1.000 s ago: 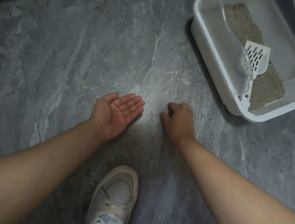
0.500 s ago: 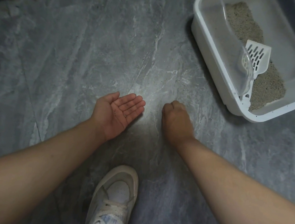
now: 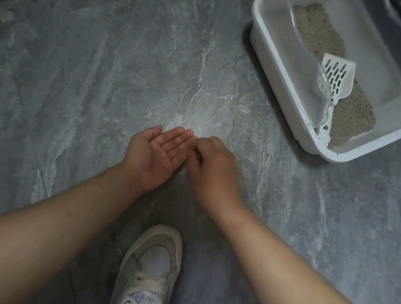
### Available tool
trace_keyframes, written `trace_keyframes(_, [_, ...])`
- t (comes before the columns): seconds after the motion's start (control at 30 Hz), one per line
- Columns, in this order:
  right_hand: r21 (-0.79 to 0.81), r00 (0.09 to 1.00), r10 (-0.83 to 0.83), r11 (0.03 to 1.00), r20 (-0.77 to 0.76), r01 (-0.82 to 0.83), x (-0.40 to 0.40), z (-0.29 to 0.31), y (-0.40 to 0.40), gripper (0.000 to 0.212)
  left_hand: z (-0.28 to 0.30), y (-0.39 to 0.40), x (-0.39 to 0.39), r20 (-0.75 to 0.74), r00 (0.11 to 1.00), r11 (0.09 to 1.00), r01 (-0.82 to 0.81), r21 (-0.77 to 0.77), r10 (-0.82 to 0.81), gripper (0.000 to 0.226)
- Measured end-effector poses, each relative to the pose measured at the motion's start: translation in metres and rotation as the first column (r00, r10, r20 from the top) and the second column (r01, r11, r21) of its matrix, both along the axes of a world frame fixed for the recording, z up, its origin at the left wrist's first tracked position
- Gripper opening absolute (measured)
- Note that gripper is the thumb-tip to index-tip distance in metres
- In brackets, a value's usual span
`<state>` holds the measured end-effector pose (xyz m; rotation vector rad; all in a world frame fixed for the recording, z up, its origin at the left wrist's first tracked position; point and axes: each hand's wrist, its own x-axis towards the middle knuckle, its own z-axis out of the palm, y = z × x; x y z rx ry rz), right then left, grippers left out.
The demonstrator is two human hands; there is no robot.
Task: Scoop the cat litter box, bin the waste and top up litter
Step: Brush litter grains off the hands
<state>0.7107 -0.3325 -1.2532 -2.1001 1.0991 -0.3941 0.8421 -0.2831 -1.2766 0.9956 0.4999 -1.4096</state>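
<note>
Grey stone floor (image 3: pixel 105 72): lying under everything; speckled with scattered litter grains (image 3: pixel 243 112) between the hands and the box

Litter box (image 3: pixel 320 147): sitting on the floor at upper right, well apart from both hands; white, with a clear hood rim around the top

Litter (image 3: pixel 319 31): spreading as a flat grey bed across the box floor; no clumps showing on top, though part is hidden behind the hood

Scoop (image 3: pixel 337 76): white and slotted, resting inside the box on the litter, handle leaning toward the near corner; nobody holding it

Left hand (image 3: pixel 156 155): lying palm up, fingers straight and relaxed, a few tiny grains sitting on the palm

Right hand (image 3: pixel 215 167): hovering knuckles up with fingers curled down at the left fingertips; blurred, so cannot tell whether pinching a grain or holding nothing

Shoe (image 3: pixel 152 268): white trainer planted between the forearms

Done so far, judging: scooping probably finished, since the scoop is parked and the bed looks even

Step in hand, judging: gathering stray grains off the floor into the cupped palm

Left to do, judging: clearing the remaining spill; emptying the palm; binning and topping up unconfirmed, neither bin nor litter bag clearly showing
</note>
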Motion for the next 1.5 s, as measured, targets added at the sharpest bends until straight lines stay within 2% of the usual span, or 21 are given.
trace_keyframes(0.07, [-0.029,0.982,-0.111,0.994,-0.151,0.107,-0.021,-0.014,-0.02,0.019,-0.001,0.002,0.002,-0.006,0.999,0.999,-0.042,-0.008,0.042,0.042])
trace_keyframes(0.13, [0.03,0.929,-0.169,0.982,-0.33,0.189,-0.04,-0.028,-0.034,0.032,-0.001,0.004,0.004,-0.01,0.998,0.998,-0.057,0.0,0.057,0.043])
trace_keyframes(0.2, [0.046,0.905,-0.174,0.977,-0.388,0.207,-0.052,-0.04,-0.039,0.021,-0.002,0.005,0.004,-0.006,0.998,0.998,-0.054,0.01,0.054,0.043])
trace_keyframes(0.3, [0.029,0.918,-0.199,0.975,-0.344,0.222,-0.056,-0.049,-0.038,0.009,-0.002,0.004,0.003,-0.005,0.999,0.999,-0.048,0.013,0.048,0.043])
trace_keyframes(0.5, [-0.022,0.932,-0.214,0.976,-0.293,0.217,-0.037,-0.058,-0.041,0.012,-0.002,0.006,0.006,0.016,0.999,0.999,-0.046,0.022,0.046,0.044])
trace_keyframes(0.63, [-0.064,0.941,-0.202,0.979,-0.273,0.192,-0.03,-0.061,-0.042,0.028,-0.002,0.007,0.008,0.019,0.999,0.998,-0.048,0.029,0.047,0.044])
trace_keyframes(0.93, [-0.159,0.933,-0.218,0.971,-0.286,0.178,-0.019,-0.066,-0.035,0.031,0.0,0.005,0.009,0.024,0.998,0.998,-0.052,0.034,0.051,0.044])
trace_keyframes(1.13, [-0.232,0.93,-0.156,0.97,-0.333,0.08,-0.018,-0.066,-0.036,0.02,0.0,0.004,0.01,0.029,0.998,0.998,-0.049,0.027,0.049,0.045])
trace_keyframes(1.3, [-0.319,0.91,-0.086,0.946,-0.406,-0.053,-0.016,-0.066,-0.033,0.029,0.002,0.002,0.009,0.024,0.999,0.999,-0.049,0.015,0.049,0.045])
trace_keyframes(1.37, [-0.308,0.908,-0.067,0.949,-0.414,-0.07,-0.013,-0.065,-0.032,0.028,0.002,0.002,0.009,0.02,0.998,0.999,-0.051,0.005,0.051,0.045])
trace_keyframes(1.43, [-0.256,0.923,-0.111,0.967,-0.369,0.013,-0.01,-0.062,-0.03,0.014,0.001,0.002,0.008,0.02,0.999,0.999,-0.05,0.0,0.05,0.045])
trace_keyframes(1.5, [-0.142,0.95,-0.101,0.988,-0.295,0.061,-0.007,-0.05,-0.017,0.009,-0.001,0.003,0.007,0.017,0.999,0.999,-0.043,0.0,0.043,0.046])
